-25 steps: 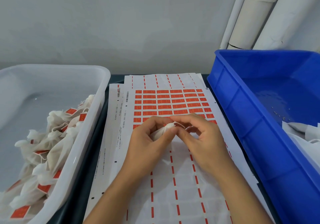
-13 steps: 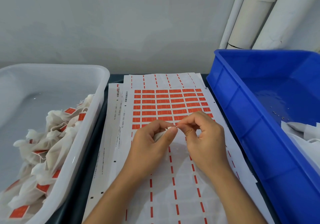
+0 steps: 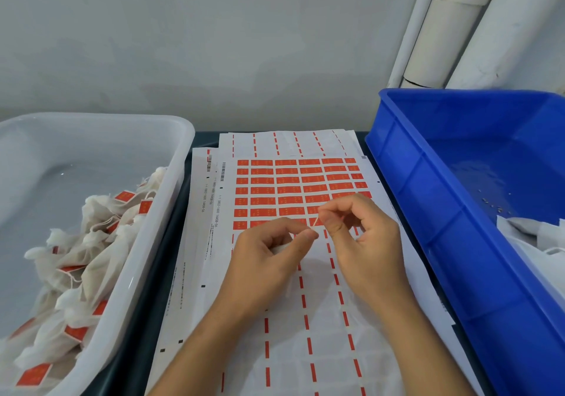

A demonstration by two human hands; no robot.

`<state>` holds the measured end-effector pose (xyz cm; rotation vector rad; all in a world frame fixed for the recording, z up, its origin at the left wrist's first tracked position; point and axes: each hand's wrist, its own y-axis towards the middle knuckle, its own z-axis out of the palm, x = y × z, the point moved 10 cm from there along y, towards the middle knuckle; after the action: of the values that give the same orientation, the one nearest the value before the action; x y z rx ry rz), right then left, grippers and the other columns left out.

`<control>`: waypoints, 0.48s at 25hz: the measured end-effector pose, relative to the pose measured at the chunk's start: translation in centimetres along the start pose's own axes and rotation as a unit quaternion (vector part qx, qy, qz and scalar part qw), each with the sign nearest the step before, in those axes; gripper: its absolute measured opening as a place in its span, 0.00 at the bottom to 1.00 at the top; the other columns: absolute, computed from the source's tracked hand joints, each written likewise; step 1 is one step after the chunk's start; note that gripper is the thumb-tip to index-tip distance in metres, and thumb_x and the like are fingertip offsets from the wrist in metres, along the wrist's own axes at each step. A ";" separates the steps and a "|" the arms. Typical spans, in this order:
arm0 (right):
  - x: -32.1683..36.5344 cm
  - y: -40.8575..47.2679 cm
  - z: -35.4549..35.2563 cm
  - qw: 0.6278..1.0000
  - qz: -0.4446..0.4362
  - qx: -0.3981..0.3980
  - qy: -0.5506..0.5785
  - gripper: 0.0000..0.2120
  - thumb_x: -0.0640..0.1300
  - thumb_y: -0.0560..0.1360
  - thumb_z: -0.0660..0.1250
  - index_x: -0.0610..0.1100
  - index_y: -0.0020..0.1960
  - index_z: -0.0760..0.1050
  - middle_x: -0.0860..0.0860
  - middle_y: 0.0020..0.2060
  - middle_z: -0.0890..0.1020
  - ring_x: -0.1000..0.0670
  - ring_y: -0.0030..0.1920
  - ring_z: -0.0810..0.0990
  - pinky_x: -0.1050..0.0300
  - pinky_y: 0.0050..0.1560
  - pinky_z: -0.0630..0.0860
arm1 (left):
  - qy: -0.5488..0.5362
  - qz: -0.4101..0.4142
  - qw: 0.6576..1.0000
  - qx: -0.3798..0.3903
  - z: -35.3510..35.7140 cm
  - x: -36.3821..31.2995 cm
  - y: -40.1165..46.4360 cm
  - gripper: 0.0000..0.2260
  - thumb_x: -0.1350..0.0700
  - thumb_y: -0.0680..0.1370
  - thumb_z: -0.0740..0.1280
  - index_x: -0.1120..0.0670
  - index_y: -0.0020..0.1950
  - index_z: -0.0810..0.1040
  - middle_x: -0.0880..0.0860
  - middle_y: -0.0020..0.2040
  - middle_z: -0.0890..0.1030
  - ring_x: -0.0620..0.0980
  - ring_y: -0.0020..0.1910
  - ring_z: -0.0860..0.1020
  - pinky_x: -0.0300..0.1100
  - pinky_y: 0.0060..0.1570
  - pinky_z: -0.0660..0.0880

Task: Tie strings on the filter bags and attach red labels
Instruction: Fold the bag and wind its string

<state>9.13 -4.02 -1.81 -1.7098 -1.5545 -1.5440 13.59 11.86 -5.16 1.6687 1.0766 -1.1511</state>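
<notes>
In the middle of the frame your left hand (image 3: 269, 252) holds a small white filter bag (image 3: 279, 248) in its curled fingers, and most of the bag is hidden inside the hand, so you see only a little of the white cloth. Your right hand (image 3: 363, 242), just beside it on the right, pinches a thin string (image 3: 315, 223) between thumb and forefinger, and the string runs tight and short from this pinch down to the left fingertips. Both hands are over the label sheet (image 3: 305, 319), which lies on the dark bench (image 3: 186, 187) between the two containers. I judge that you are in the tying step: the string is being pulled to close the neck of the bag, and no label is on this bag as far as I can see. For the next move you need to keep the string tight while you finish the knot, and then take one of the red labels (image 3: 286, 190) from the rows in the upper part of the sheet, just above your hands. The finished bags (image 3: 76, 261) with labels lie in the white tub (image 3: 180, 163) at the left of the frame, so the bag probably goes there after. The blue crate (image 3: 406, 181) at the right holds some white bags without labels in its lower right corner.
</notes>
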 end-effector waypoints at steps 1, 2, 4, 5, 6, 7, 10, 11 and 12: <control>-0.1 0.0 0.2 1.000 0.006 0.010 0.005 0.01 0.54 0.78 0.69 0.59 0.49 0.78 0.65 0.48 0.82 0.58 0.53 0.81 0.75 0.50 0.75 | -0.003 -0.001 1.000 -0.003 -0.1 0.1 0.0 0.06 0.47 0.81 0.71 0.41 0.45 0.85 0.43 0.37 0.84 0.45 0.39 0.82 0.30 0.41 0.77; -0.3 0.1 0.4 1.000 0.013 0.018 0.008 0.01 0.54 0.78 0.69 0.60 0.49 0.78 0.65 0.49 0.82 0.58 0.54 0.81 0.75 0.50 0.75 | -0.008 -0.002 1.000 -0.007 -0.3 0.1 0.1 0.07 0.50 0.81 0.71 0.43 0.44 0.85 0.45 0.37 0.84 0.46 0.38 0.82 0.31 0.40 0.78; -0.9 0.1 0.3 0.999 0.030 0.014 0.016 0.01 0.53 0.79 0.70 0.60 0.50 0.78 0.65 0.49 0.82 0.58 0.54 0.81 0.74 0.49 0.76 | -0.018 -0.005 1.000 -0.017 -0.7 0.1 0.2 0.08 0.53 0.82 0.70 0.47 0.44 0.84 0.46 0.38 0.85 0.47 0.40 0.83 0.31 0.42 0.78; -1.2 0.2 -0.2 0.999 0.037 -0.001 0.020 0.02 0.53 0.80 0.70 0.60 0.52 0.78 0.65 0.50 0.83 0.59 0.54 0.82 0.74 0.49 0.77 | -0.027 -0.007 0.999 -0.023 -0.9 0.1 0.1 0.08 0.53 0.82 0.70 0.48 0.44 0.84 0.46 0.39 0.85 0.47 0.42 0.84 0.30 0.43 0.78; -1.6 0.3 -0.7 0.998 0.047 -0.023 0.021 0.02 0.53 0.81 0.69 0.60 0.53 0.78 0.65 0.50 0.83 0.60 0.54 0.82 0.73 0.48 0.78 | -0.041 -0.011 0.999 -0.030 -1.1 0.1 0.0 0.08 0.52 0.82 0.69 0.49 0.44 0.84 0.46 0.40 0.85 0.46 0.44 0.84 0.28 0.44 0.77; -2.2 0.3 -1.3 0.997 0.064 -0.044 0.012 0.03 0.52 0.81 0.68 0.60 0.54 0.78 0.65 0.51 0.83 0.61 0.53 0.83 0.70 0.47 0.80 | -0.062 -0.015 0.997 -0.037 -1.4 0.1 0.0 0.08 0.51 0.82 0.68 0.49 0.45 0.84 0.47 0.42 0.86 0.46 0.46 0.84 0.27 0.45 0.76; -3.6 0.2 -2.5 0.974 0.106 -0.069 -0.187 0.08 0.55 0.80 0.68 0.57 0.58 0.76 0.60 0.57 0.81 0.56 0.55 0.80 0.55 0.55 0.83 | -0.130 -0.034 0.989 -0.066 -2.3 0.5 0.0 0.09 0.52 0.84 0.67 0.51 0.46 0.83 0.50 0.43 0.86 0.47 0.47 0.85 0.31 0.47 0.79; -3.9 0.0 -2.3 0.952 0.111 -0.055 -0.280 0.14 0.58 0.79 0.68 0.55 0.61 0.75 0.56 0.60 0.79 0.54 0.58 0.77 0.51 0.57 0.82 | -0.141 -0.046 0.986 -0.078 -2.6 0.8 0.1 0.09 0.52 0.84 0.66 0.52 0.46 0.83 0.51 0.44 0.86 0.49 0.47 0.85 0.34 0.47 0.81; -3.9 -0.2 -2.1 0.927 0.116 -0.041 -0.353 0.20 0.62 0.78 0.67 0.53 0.64 0.74 0.53 0.62 0.78 0.52 0.61 0.75 0.49 0.59 0.80 | -0.148 -0.057 0.983 -0.088 -2.6 1.0 0.1 0.09 0.51 0.84 0.66 0.52 0.47 0.82 0.50 0.44 0.87 0.50 0.47 0.86 0.36 0.47 0.82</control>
<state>8.80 -7.54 -4.54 -2.5755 -1.5010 -0.9194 14.55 14.50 -5.46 1.2664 1.0587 -1.2915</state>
